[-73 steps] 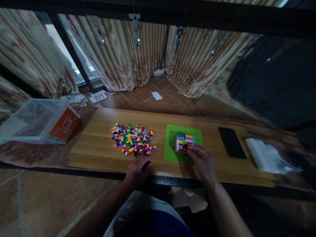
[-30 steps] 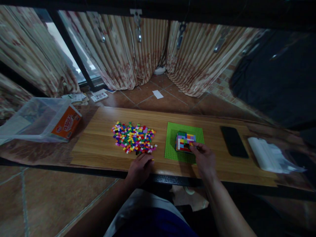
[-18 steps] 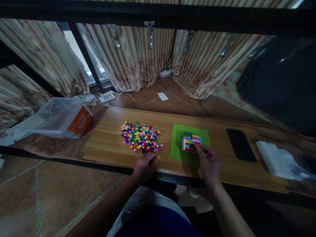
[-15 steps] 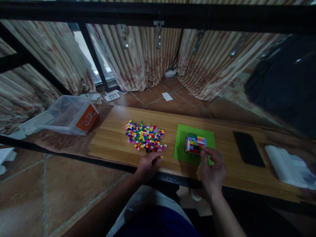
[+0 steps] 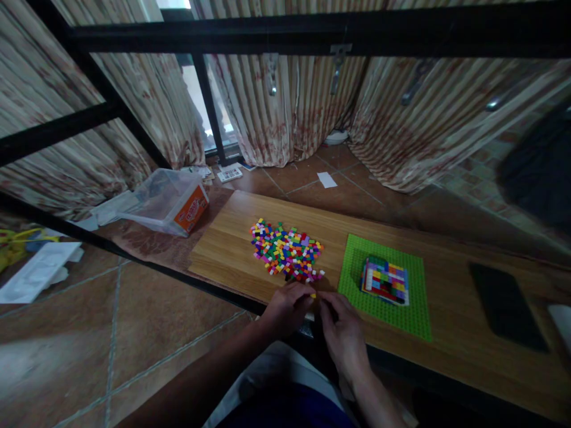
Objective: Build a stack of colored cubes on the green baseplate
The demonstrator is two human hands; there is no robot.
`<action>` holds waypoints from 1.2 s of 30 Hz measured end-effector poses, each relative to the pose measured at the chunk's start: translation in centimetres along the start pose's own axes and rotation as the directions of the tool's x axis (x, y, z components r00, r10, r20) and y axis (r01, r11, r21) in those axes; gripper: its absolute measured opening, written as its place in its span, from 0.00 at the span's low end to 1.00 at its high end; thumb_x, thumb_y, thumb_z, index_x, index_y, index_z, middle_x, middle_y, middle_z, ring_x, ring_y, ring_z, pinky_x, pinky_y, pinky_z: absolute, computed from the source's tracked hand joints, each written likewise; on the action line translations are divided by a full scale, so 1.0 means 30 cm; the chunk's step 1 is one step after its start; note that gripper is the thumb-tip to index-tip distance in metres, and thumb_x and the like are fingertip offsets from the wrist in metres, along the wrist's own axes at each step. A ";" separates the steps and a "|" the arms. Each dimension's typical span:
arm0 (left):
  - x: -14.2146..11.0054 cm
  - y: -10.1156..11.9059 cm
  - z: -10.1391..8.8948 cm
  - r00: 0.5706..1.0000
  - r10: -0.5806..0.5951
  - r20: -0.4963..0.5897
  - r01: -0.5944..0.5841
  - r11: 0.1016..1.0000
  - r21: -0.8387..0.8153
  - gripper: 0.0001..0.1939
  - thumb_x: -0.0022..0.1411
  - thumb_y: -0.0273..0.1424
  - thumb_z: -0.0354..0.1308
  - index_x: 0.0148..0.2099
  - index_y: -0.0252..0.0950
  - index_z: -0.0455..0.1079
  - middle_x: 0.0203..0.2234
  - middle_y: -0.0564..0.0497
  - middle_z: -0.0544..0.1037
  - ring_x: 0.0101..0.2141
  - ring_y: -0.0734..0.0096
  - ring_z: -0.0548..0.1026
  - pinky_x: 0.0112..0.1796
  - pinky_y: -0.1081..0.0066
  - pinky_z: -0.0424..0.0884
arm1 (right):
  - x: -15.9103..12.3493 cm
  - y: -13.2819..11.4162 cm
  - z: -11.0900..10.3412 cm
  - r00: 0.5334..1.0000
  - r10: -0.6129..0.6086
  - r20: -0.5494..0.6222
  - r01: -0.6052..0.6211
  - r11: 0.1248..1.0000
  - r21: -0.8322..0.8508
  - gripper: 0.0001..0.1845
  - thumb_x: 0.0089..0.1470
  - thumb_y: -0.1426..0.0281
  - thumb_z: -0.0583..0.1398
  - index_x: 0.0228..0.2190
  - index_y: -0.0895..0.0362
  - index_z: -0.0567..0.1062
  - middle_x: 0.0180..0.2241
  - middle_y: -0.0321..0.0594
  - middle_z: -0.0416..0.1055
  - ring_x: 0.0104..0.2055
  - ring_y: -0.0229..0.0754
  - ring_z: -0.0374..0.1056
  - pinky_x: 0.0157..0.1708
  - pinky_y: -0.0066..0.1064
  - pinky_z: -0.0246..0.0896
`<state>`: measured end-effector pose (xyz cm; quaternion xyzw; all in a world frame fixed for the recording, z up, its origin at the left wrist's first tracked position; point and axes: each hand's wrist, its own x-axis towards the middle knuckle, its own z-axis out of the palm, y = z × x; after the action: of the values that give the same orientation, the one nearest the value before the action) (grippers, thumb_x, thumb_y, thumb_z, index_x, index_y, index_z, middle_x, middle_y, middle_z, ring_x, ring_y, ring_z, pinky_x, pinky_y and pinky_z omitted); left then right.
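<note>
Currently I see the brick block (image 5: 384,280) on the green baseplate (image 5: 418,288). Left of that baseplate, my left hand (image 5: 285,308) pinches a yellow brick (image 5: 313,295) in its grip; my right hand's (image 5: 345,327) grip, alongside, I cannot tell. Loose bricks (image 5: 285,251) also lie left of the baseplate.

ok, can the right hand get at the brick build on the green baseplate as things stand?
Probably yes: the right hand is just beside the green baseplate, and nothing visible stands between it and the brick build.
</note>
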<state>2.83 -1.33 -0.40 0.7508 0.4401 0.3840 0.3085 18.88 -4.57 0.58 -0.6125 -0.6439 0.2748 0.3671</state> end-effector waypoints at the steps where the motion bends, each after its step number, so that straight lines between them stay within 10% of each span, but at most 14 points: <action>1: -0.009 0.000 -0.009 1.000 -0.013 -0.014 0.013 1.000 0.009 0.08 0.66 0.26 0.53 0.43 0.38 0.73 0.35 0.48 0.80 0.37 0.69 0.78 0.39 0.70 0.75 | 0.011 0.000 0.003 1.000 -0.022 -0.007 0.022 1.000 -0.012 0.14 0.63 0.64 0.53 0.42 0.53 0.77 0.41 0.43 0.76 0.44 0.46 0.71 0.46 0.42 0.66; 11: -0.064 -0.025 -0.162 0.970 -0.183 -0.160 0.215 0.953 0.213 0.09 0.63 0.24 0.54 0.43 0.39 0.72 0.36 0.51 0.81 0.37 0.70 0.79 0.40 0.72 0.76 | 0.181 -0.070 0.145 0.929 -0.344 0.134 0.367 0.899 -0.238 0.16 0.59 0.70 0.56 0.47 0.49 0.78 0.46 0.46 0.72 0.49 0.52 0.65 0.49 0.47 0.63; 20: -0.004 -0.034 -0.152 0.966 -0.217 -0.138 0.250 0.920 0.301 0.08 0.64 0.25 0.53 0.41 0.39 0.72 0.32 0.52 0.80 0.34 0.69 0.79 0.36 0.73 0.74 | 0.205 -0.083 0.159 0.939 -0.316 0.134 0.340 0.908 -0.243 0.09 0.59 0.72 0.58 0.37 0.51 0.79 0.41 0.43 0.74 0.45 0.49 0.66 0.47 0.43 0.64; 30: 0.033 -0.077 -0.106 0.973 -0.127 -0.193 0.196 0.897 0.397 0.06 0.64 0.29 0.56 0.42 0.39 0.72 0.36 0.50 0.82 0.36 0.67 0.80 0.38 0.70 0.75 | 0.055 -0.054 -0.065 0.965 0.238 -0.112 -0.192 0.927 0.322 0.14 0.54 0.57 0.63 0.37 0.53 0.79 0.33 0.39 0.78 0.34 0.42 0.74 0.36 0.34 0.70; 36: 0.033 -0.088 -0.093 0.978 -0.075 -0.194 0.157 0.878 0.453 0.06 0.65 0.30 0.56 0.43 0.40 0.73 0.36 0.51 0.82 0.36 0.68 0.80 0.36 0.72 0.74 | 0.036 0.076 -0.291 0.911 0.270 -0.311 -0.221 0.958 0.184 0.18 0.54 0.56 0.61 0.42 0.53 0.80 0.41 0.43 0.77 0.35 0.42 0.73 0.37 0.36 0.70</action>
<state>-0.34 1.00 -0.77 0.7394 0.5885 0.3104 0.1031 27.31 -4.11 3.95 -0.6981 -0.4684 0.2572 0.4764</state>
